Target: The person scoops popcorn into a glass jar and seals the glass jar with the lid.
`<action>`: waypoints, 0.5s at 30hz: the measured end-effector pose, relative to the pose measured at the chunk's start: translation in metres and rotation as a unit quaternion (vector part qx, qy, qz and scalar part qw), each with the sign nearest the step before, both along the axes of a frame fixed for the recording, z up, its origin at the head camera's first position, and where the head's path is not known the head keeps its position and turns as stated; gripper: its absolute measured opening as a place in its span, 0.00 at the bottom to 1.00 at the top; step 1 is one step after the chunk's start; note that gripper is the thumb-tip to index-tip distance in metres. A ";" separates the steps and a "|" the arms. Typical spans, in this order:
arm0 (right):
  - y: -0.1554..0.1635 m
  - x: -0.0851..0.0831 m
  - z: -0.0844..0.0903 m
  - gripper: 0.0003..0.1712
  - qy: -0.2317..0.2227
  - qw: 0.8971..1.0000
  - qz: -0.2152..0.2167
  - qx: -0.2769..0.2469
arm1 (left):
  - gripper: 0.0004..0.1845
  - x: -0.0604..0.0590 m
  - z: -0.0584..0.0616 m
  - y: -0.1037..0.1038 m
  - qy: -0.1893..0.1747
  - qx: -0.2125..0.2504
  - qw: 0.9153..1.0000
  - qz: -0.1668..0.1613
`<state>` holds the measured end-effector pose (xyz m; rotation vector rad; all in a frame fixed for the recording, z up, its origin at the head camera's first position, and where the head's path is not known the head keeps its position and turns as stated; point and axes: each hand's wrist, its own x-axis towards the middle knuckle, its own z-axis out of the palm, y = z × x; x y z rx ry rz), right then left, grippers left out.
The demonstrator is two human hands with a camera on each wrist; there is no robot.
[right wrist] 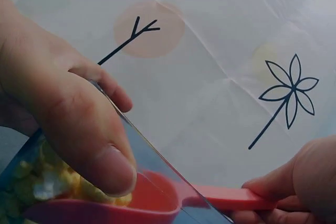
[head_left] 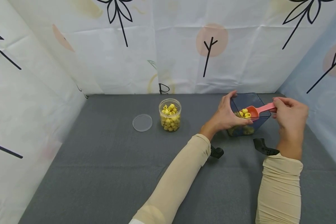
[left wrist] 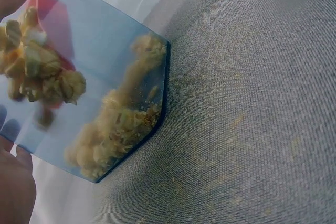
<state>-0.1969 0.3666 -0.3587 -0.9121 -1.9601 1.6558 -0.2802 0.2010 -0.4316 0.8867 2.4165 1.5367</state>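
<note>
My left hand [head_left: 228, 115] grips a clear blue plastic container [head_left: 246, 99] by its left side, thumb along the near rim. Between thumb and fingers of my right hand [head_left: 291, 118] is the handle of a pink scoop [head_left: 266, 107]. The scoop's bowl is inside the container, loaded with yellow popcorn [head_left: 245, 114]. In the left wrist view more popcorn [left wrist: 113, 135] lies along the container's bottom, seen through its wall. The right wrist view shows my left thumb [right wrist: 113, 166] over the rim, close above the scoop bowl [right wrist: 152, 198].
A round clear jar [head_left: 170, 115] filled with yellow popcorn stands left of my hands. Beside it lies a clear round lid [head_left: 142, 122], flat on the grey tabletop [head_left: 106, 174]. Patterned white cloth [head_left: 173, 46] rises behind and at both sides of the table.
</note>
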 end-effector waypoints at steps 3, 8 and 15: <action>0.002 0.000 -0.002 0.05 -0.023 1.000 -0.002 -0.007 | 0.64 0.000 0.000 0.000 0.002 -0.001 1.000 -0.002; 0.003 -0.001 -0.003 0.10 -0.036 0.999 0.006 -0.015 | 0.64 0.000 0.001 -0.001 -0.001 0.002 1.000 -0.004; 0.000 -0.001 0.000 0.13 -0.035 0.999 -0.019 -0.030 | 0.64 0.000 0.001 0.000 0.001 0.000 1.000 -0.003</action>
